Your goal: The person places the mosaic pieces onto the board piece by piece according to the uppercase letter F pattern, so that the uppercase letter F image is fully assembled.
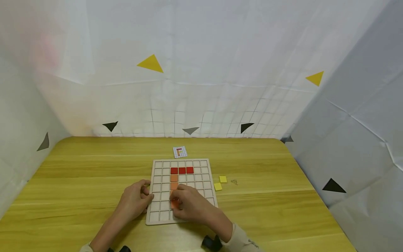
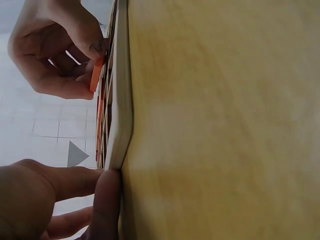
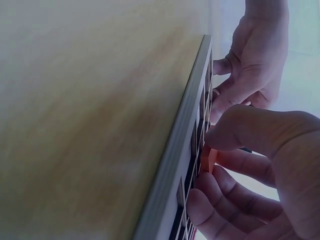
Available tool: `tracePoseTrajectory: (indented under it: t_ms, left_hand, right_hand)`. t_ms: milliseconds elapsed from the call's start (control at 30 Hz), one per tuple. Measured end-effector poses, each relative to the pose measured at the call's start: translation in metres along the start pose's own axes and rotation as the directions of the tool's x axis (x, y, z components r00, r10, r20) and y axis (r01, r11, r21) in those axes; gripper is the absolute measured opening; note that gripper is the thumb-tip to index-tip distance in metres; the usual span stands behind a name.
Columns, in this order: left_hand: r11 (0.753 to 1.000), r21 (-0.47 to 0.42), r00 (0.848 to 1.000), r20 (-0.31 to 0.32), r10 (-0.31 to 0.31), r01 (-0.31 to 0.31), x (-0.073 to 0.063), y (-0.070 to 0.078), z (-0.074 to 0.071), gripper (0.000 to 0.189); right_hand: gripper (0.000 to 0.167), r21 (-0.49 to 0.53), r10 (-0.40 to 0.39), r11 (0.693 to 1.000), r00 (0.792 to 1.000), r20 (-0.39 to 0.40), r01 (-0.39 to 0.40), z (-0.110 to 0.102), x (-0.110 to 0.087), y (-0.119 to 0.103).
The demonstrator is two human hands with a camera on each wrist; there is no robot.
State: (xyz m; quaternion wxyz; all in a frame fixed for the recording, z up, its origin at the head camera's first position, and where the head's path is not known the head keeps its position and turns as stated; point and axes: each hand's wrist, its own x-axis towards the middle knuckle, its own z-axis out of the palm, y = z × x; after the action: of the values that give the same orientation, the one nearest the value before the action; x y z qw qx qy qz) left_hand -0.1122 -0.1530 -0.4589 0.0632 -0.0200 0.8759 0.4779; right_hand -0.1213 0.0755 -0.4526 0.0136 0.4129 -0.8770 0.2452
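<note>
A wooden grid board [image 1: 155,206] lies on the table. My left hand [image 1: 133,199] holds its left edge, thumb and fingers pinching the rim in the left wrist view. Over the lower part of the board, my right hand [image 1: 193,206] pinches an orange square tile [image 3: 208,159] between thumb and fingers. That tile looks tilted on edge in the left wrist view. Three red tiles [image 1: 182,170] form a row near the board's top. Orange tiles [image 1: 174,178] run down from the leftmost red one, the lower ones partly covered by my right fingers.
Two yellow tiles [image 1: 223,179] lie on the table right of the board, beside a small dark mark [image 1: 234,182]. Behind the board lies a small card [image 1: 180,152] with a coloured grid pattern. White sheeting [image 1: 220,105] with triangle stickers encloses the table's back and sides.
</note>
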Motion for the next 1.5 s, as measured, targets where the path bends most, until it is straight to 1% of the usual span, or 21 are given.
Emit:
tracePoseTrajectory:
  t_ms: [167,367,600,867,1033,1500]
  left_hand:
    - [1.0,-0.004,1.0,-0.004,0.003,-0.003,0.0,-0.0008,0.0003,0.048]
    - [1.0,-0.013,1.0,-0.008,0.013,-0.013,0.0,-0.0008,0.0001,0.048]
    - [1.0,-0.01,1.0,-0.001,0.011,-0.011,-0.0006,0.0009,-0.0006,0.048]
    - [1.0,-0.006,1.0,-0.008,0.016,-0.016,-0.0003,-0.0013,-0.0005,0.047]
    - [1.0,-0.012,1.0,-0.004,0.024,-0.024,0.0003,-0.0006,-0.0002,0.047]
    - [1.0,-0.014,1.0,-0.007,0.027,-0.027,0.0008,-0.0019,0.0002,0.047]
  right_hand:
    - [0.018,-0.019,-0.012,1.0,1.0,-0.007,0.012,0.0015,0.0023,-0.0007]
    - [0.017,-0.022,-0.001,1.0,1.0,-0.007,0.001,0.0019,0.0038,-0.0016]
    - [0.018,-0.016,0.006,1.0,1.0,-0.002,-0.006,0.0014,0.0021,-0.0011]
    - [0.019,-0.029,0.003,1.0,1.0,0.006,-0.002,0.0014,0.0011,-0.0001]
    - [0.019,-0.023,0.012,1.0,1.0,0.024,-0.012,0.0007,0.0002,0.0005]
    - [0.022,0.005,0.03,1.0,0.999,0.033,-0.03,-0.0019,-0.0005,0.0025]
